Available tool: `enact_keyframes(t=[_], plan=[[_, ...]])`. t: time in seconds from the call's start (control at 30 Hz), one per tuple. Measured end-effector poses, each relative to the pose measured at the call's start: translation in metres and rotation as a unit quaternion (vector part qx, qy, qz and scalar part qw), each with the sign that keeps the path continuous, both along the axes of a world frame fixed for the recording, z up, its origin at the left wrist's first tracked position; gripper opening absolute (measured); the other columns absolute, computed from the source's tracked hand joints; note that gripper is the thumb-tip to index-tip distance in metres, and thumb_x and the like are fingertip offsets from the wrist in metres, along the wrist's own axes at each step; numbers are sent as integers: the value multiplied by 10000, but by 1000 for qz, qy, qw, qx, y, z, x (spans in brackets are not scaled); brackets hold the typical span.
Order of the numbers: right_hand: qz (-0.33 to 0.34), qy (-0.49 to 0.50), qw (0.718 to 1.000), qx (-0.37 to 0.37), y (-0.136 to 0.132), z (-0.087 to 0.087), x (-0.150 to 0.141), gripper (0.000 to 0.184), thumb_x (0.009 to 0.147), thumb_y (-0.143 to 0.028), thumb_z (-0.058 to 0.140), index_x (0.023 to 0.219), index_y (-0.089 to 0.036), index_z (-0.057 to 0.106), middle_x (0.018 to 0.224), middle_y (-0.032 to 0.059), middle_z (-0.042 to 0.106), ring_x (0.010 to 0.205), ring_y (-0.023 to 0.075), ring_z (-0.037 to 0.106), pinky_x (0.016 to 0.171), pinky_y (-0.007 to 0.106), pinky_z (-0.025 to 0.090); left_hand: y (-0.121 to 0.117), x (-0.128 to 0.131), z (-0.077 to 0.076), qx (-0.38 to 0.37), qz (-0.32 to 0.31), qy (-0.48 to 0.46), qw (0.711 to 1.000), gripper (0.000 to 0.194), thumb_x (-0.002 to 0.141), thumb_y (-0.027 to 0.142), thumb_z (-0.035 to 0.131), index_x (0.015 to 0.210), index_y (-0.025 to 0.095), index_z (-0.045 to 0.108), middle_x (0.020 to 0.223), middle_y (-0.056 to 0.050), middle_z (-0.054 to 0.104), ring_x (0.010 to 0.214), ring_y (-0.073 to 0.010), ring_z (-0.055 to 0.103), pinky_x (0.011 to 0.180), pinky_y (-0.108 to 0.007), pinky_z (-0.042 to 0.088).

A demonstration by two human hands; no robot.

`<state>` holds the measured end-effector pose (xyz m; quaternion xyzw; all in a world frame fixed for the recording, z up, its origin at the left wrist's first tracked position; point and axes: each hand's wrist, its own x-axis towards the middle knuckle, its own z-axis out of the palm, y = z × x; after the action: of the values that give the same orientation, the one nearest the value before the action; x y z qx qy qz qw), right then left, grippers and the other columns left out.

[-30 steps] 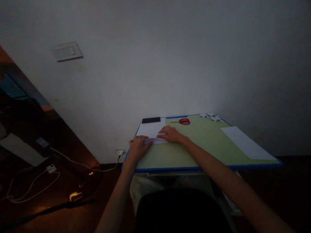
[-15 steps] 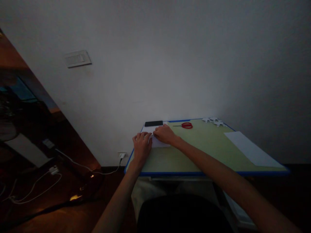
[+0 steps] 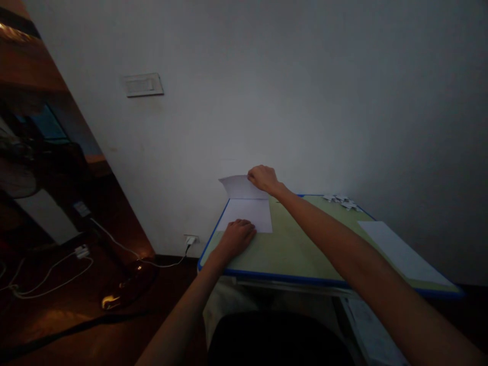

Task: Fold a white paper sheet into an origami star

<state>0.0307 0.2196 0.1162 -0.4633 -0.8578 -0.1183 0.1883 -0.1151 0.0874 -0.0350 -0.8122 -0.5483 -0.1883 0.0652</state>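
Observation:
A white sheet of paper point(image 3: 247, 208) lies at the left of the green tabletop, its far part raised in an upright flap with a crease along the bottom. My right hand point(image 3: 263, 178) pinches the top edge of that flap near its right side. Along the near edge of the paper, my left hand point(image 3: 240, 235) rests with its fingers lying fairly flat and nothing seen in them. The raised flap hides the spot behind it, and the scissors are almost wholly covered by my right hand and forearm.
The green table point(image 3: 305, 249) has a blue rim and stands against a pale wall. At its far right lie several white paper cutouts point(image 3: 345, 202), with another white sheet point(image 3: 402, 254) nearer me. A plugged-in cable point(image 3: 189, 241) runs from the wall at left.
My right hand has moved up, lifting the far part of the paper into a flap. The left hand has slid nearer to me, its fingers now flatter. The black phone-like slab is now hidden.

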Motion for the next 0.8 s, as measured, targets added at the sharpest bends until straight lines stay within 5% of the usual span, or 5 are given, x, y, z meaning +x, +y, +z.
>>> enact_keyframes(t=[0.33,0.57,0.67,0.8], plan=[[-37,78,996,34,17,36,-4,314,1064,-285,549,1246,-192,788,1275,170,777,1197,313,716,999,458,556,0,0,0,-24,-9,-60,998,254,1028,242,574,1172,201,779,1296,-141,756,1242,-322,666,1109,-520,481],[-3,107,988,112,-16,65,21,321,1060,-289,531,1210,-194,798,1232,142,799,1113,304,710,912,418,513,2,-1,-2,-30,-17,-256,966,152,897,203,695,1008,211,799,1207,-140,789,1229,-342,681,1178,-548,427],[15,108,982,155,-63,48,52,308,1080,-305,516,1163,-187,788,1190,134,795,1130,312,671,943,447,459,3,-7,1,-6,17,-395,919,198,907,330,707,1052,212,773,1258,-153,772,1296,-352,650,1211,-530,410],[133,85,949,273,-146,-23,98,175,1053,-240,600,1063,-217,773,1033,74,811,998,275,650,880,435,415,8,-22,12,-32,45,-572,818,560,983,671,501,1117,171,714,1132,-206,786,1069,-348,762,940,-504,611]])
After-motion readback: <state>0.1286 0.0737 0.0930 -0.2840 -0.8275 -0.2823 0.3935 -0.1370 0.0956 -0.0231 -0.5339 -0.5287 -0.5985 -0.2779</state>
